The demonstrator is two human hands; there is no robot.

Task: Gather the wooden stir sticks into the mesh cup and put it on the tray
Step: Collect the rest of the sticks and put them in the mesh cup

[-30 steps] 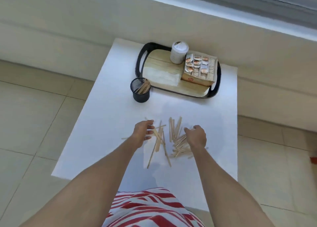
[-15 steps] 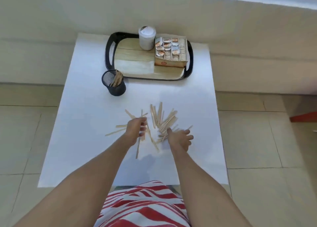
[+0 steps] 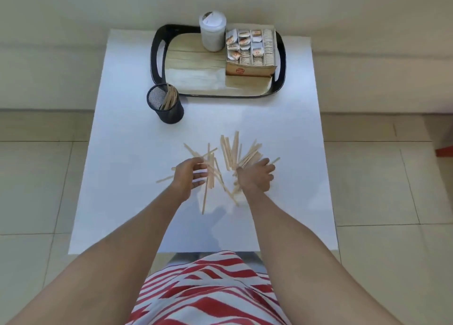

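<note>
step: rake loose sticks [image 3: 230,153] into one bundle w/ both hands; square the ends before lifting
left hand [image 3: 188,177]: fingers spread, curling round a few sticks
right hand [image 3: 256,176]: fingers together, flat on the pile
cup [image 3: 165,106]: on table beside tray [image 3: 157,55], some sticks inside
vs 0.5 s ago: hands slightly further apart; pile much the same
</note>
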